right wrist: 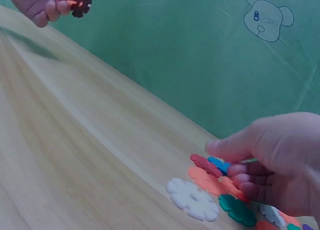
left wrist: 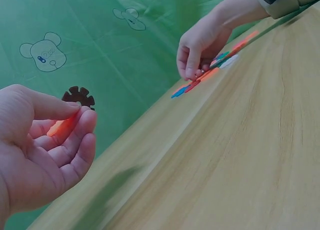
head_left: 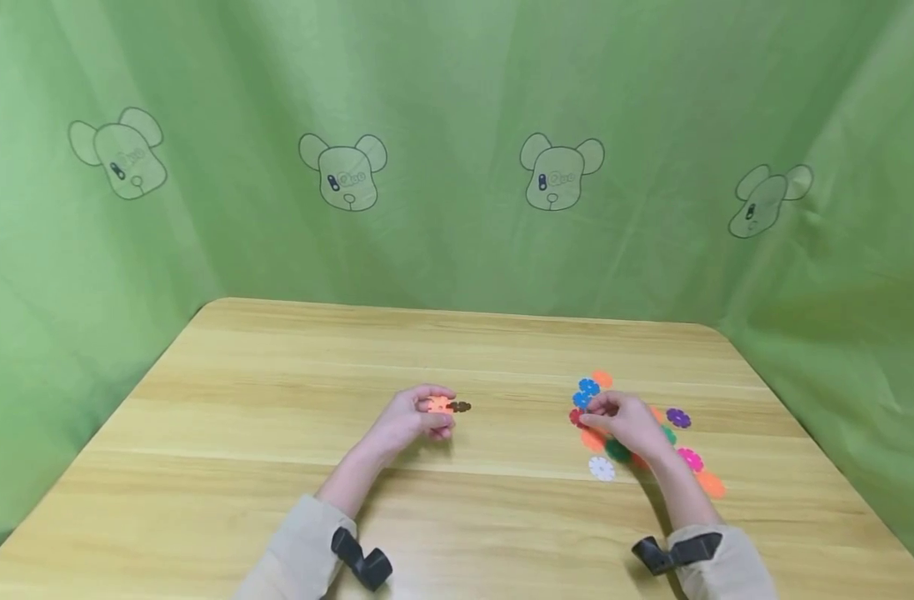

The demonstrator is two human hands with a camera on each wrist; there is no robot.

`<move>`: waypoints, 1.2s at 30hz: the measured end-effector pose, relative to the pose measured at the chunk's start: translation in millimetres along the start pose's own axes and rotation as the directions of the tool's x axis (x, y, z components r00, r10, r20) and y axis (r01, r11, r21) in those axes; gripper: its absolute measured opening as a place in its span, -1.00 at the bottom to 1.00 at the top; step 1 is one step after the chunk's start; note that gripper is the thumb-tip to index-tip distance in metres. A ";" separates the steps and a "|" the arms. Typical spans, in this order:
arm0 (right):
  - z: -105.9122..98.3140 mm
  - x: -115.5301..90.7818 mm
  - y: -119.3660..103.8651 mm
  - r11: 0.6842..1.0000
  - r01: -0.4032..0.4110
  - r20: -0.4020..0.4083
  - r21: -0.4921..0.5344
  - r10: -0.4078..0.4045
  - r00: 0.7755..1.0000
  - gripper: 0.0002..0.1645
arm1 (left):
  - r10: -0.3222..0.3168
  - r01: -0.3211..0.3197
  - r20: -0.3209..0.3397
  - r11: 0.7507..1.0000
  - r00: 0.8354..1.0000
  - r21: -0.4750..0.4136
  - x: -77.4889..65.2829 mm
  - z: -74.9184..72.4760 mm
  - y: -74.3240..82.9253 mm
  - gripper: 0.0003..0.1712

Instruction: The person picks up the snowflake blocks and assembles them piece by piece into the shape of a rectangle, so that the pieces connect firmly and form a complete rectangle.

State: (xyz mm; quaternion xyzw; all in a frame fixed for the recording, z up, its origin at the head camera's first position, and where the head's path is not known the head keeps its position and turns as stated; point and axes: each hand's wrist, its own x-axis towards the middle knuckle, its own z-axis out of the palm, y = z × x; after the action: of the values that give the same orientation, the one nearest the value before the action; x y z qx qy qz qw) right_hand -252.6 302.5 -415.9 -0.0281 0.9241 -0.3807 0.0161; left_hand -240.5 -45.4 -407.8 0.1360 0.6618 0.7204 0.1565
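Observation:
My left hand (head_left: 419,417) pinches an orange notched plastic disc (head_left: 440,405) between thumb and fingers, above the table. A brown notched disc (left wrist: 79,96) is joined to it, standing at an angle to the orange one. Over on the right, my right hand (head_left: 627,423) hovers low at a spread of similar discs, its thumb and bent fingers apart. A red disc (right wrist: 205,165) and a blue disc (right wrist: 219,165) lie nearest its thumb and fingertips. I see nothing clearly held there, and the hand hides part of the spread.
Around the right hand lie a white disc (head_left: 602,468), a dark green disc (right wrist: 237,210), a purple disc (head_left: 678,418), a pink disc (head_left: 691,459) and several orange ones. The wooden table (head_left: 277,358) meets a green curtain (head_left: 457,250) behind it.

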 end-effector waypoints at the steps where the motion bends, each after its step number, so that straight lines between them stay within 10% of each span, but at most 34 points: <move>1: 0.4 0.0 0.0 1.000 0.007 0.001 -0.027 -0.007 1.000 -0.60 | -0.002 0.002 0.001 1.000 1.000 -0.002 0.1 0.0 0.2 -0.50; 10: 7.9 3.7 -2.0 0.978 0.084 0.003 -0.192 -0.085 0.996 -0.57 | -0.001 0.001 0.006 1.000 1.000 0.015 -0.3 -0.8 -0.1 -0.50; 36: 24.5 0.4 -37.4 0.991 0.119 0.026 0.063 -0.120 0.992 -0.78 | 0.008 -0.008 0.005 1.000 1.000 0.008 -2.0 0.0 2.9 -0.56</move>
State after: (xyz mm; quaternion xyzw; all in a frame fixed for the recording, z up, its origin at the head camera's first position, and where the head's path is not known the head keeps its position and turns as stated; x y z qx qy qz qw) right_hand -250.3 258.7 -406.9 -0.0887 0.9083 -0.4087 0.0081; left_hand -238.7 -46.4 -404.9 0.1412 0.6637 0.7181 0.1548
